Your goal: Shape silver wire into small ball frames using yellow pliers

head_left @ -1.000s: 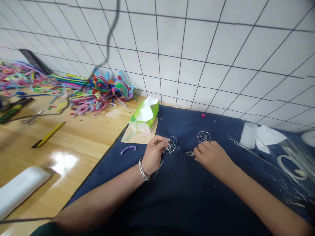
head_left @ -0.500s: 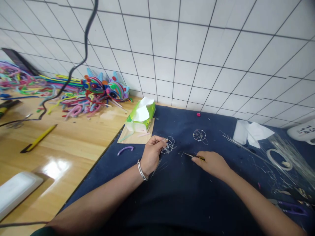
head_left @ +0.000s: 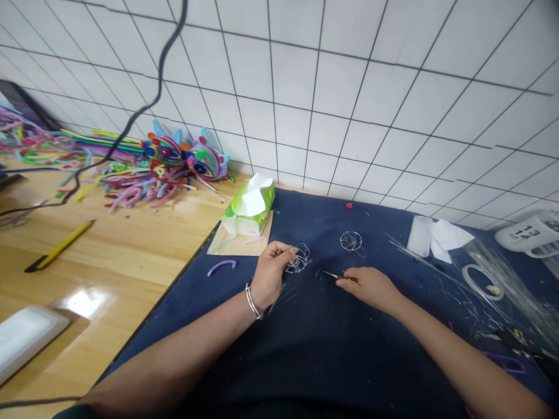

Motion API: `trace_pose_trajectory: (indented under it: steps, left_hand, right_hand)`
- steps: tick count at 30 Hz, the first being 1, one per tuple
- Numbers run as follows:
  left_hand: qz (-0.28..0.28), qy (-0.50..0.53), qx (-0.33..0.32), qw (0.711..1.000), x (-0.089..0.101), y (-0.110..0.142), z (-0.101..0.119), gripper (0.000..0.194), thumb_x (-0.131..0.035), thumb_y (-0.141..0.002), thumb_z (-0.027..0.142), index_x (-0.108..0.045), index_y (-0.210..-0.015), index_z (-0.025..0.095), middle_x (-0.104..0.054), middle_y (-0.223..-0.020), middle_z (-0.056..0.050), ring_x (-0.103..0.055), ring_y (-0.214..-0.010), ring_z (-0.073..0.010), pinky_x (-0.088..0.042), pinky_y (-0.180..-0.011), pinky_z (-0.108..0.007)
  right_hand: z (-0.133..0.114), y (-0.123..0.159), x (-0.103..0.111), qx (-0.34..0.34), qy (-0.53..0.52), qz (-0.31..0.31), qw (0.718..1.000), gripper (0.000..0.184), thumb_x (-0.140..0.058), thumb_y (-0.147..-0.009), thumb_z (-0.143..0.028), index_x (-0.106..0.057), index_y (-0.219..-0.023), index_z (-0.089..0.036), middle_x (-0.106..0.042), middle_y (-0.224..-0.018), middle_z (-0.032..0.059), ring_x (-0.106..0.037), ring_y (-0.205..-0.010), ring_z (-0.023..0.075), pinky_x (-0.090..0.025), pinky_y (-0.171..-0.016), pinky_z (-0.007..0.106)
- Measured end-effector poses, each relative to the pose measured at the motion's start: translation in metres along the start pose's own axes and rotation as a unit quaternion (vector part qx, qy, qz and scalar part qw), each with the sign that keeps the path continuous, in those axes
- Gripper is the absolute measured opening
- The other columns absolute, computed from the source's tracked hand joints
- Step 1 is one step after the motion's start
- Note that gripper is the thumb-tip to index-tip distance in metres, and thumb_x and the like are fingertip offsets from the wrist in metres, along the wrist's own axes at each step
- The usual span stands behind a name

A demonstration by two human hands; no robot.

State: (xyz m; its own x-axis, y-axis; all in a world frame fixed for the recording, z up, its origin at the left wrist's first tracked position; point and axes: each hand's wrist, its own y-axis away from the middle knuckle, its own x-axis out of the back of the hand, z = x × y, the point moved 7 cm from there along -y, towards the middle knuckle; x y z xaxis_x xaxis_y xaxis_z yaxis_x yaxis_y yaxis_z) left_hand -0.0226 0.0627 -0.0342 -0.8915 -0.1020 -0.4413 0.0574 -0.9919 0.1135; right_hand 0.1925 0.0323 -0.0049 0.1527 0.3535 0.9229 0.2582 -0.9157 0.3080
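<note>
Thumb and fingers of my left hand [head_left: 271, 270] pinch a small round frame of bent silver wire [head_left: 299, 259]. My right hand [head_left: 371, 286] is closed around a slim, pointed tool [head_left: 336, 275], perhaps tweezers or fine pliers, its tip aimed left. At that tip is a short curl of thin wire [head_left: 319, 273]; whether the tool grips it I cannot tell. A gap separates the tool from the wire frame. Behind my right hand a second round wire frame [head_left: 351, 241] lies on the dark blue cloth [head_left: 279, 361].
A green tissue pack [head_left: 251, 203] and a curved purple piece [head_left: 222, 266] lie near my left hand. Loose straight wires [head_left: 510, 273] and a white coil [head_left: 483, 282] are at right. Leftward are a yellow cutter [head_left: 61, 244], colourful fuzzy stems [head_left: 131, 186] and a hanging black cable [head_left: 161, 64].
The view has shifted slightly to the right. My right hand and its tool sit a little further left, while the left hand keeps its hold on the wire frame.
</note>
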Motion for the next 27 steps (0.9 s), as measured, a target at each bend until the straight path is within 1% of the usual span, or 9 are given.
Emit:
trace_pose_trajectory:
  steps: [3,6,9,12,15,17,20,23,27]
  left_hand:
    - [-0.001,0.005,0.002,1.0,-0.001,0.0,0.001,0.012,-0.068,-0.067,0.02,-0.058,-0.071,0.014,-0.06,-0.063,0.001,-0.054,-0.06,-0.0097,-0.04,-0.061,-0.023]
    - [-0.007,0.005,0.01,1.0,-0.002,0.001,0.001,0.011,-0.067,-0.068,0.02,-0.058,-0.07,0.014,-0.06,-0.064,0.001,-0.054,-0.061,-0.0097,-0.04,-0.062,-0.023]
    - [-0.017,0.006,0.029,0.999,-0.005,0.004,0.0,0.011,-0.067,-0.068,0.02,-0.058,-0.069,0.014,-0.059,-0.063,0.001,-0.053,-0.06,-0.0094,-0.04,-0.06,-0.022]
    - [-0.028,0.012,0.047,0.998,-0.007,0.008,-0.002,0.011,-0.067,-0.069,0.02,-0.058,-0.07,0.014,-0.059,-0.064,0.0,-0.053,-0.061,-0.0096,-0.04,-0.06,-0.022]
    - [-0.036,0.017,0.06,0.997,-0.011,0.012,-0.003,0.011,-0.066,-0.071,0.021,-0.057,-0.071,0.015,-0.059,-0.066,0.0,-0.053,-0.061,-0.0096,-0.039,-0.06,-0.022]
    - [-0.038,0.02,0.072,0.996,-0.013,0.016,-0.005,0.011,-0.066,-0.071,0.021,-0.057,-0.071,0.015,-0.059,-0.066,0.0,-0.053,-0.062,-0.0099,-0.04,-0.061,-0.023]
    - [-0.047,0.016,0.087,0.995,-0.017,0.022,-0.007,0.011,-0.066,-0.072,0.021,-0.056,-0.071,0.015,-0.059,-0.067,0.0,-0.053,-0.063,-0.01,-0.04,-0.062,-0.023]
    - [-0.057,0.01,0.111,0.992,-0.022,0.028,-0.01,0.011,-0.066,-0.072,0.021,-0.057,-0.072,0.015,-0.06,-0.068,-0.001,-0.053,-0.062,-0.0094,-0.039,-0.06,-0.022]
    - [-0.061,0.022,0.15,0.987,-0.025,0.033,-0.013,0.012,-0.067,-0.071,0.02,-0.056,-0.074,0.014,-0.063,-0.08,-0.004,-0.056,-0.067,-0.0106,-0.041,-0.064,-0.023]
  right_hand:
    - [-0.001,0.009,0.001,-0.006,-0.003,0.016,1.0,0.037,-0.038,-0.084,-0.051,-0.058,-0.073,-0.023,-0.061,-0.065,-0.0006,-0.056,-0.06,0.0135,-0.027,-0.048,0.021]
    - [-0.004,0.02,0.002,-0.006,-0.011,0.044,0.999,0.035,-0.036,-0.086,-0.048,-0.056,-0.073,-0.023,-0.061,-0.067,-0.0011,-0.055,-0.061,0.0132,-0.029,-0.05,0.022]
    - [-0.009,0.032,0.004,0.005,-0.069,0.103,0.992,0.031,-0.039,-0.086,-0.046,-0.057,-0.075,-0.023,-0.06,-0.071,-0.001,-0.056,-0.065,0.0142,-0.035,-0.056,0.023]
    - [-0.013,0.039,-0.001,0.014,-0.128,0.142,0.981,0.028,-0.04,-0.085,-0.045,-0.058,-0.08,-0.023,-0.06,-0.073,-0.0001,-0.056,-0.067,0.0155,-0.04,-0.061,0.026]
    - [-0.019,0.044,-0.004,0.032,-0.203,0.184,0.961,0.027,-0.04,-0.086,-0.043,-0.057,-0.084,-0.023,-0.06,-0.077,0.0014,-0.056,-0.069,0.0157,-0.042,-0.063,0.026]
    - [-0.023,0.046,-0.006,0.042,-0.243,0.204,0.947,0.025,-0.04,-0.086,-0.041,-0.056,-0.084,-0.022,-0.057,-0.074,0.0013,-0.054,-0.067,0.015,-0.043,-0.064,0.026]
    - [-0.024,0.047,-0.01,0.037,-0.282,0.201,0.937,0.025,-0.039,-0.087,-0.04,-0.055,-0.079,-0.022,-0.051,-0.066,0.0001,-0.05,-0.061,0.014,-0.041,-0.059,0.025]
    - [-0.02,0.045,-0.015,0.015,-0.32,0.19,0.928,0.026,-0.04,-0.086,-0.041,-0.054,-0.078,-0.021,-0.047,-0.065,-0.0008,-0.046,-0.059,0.0132,-0.039,-0.056,0.024]
    - [-0.014,0.042,-0.019,-0.005,-0.355,0.171,0.919,0.025,-0.042,-0.086,-0.042,-0.054,-0.08,-0.021,-0.047,-0.067,-0.0014,-0.046,-0.061,0.0125,-0.038,-0.057,0.023]
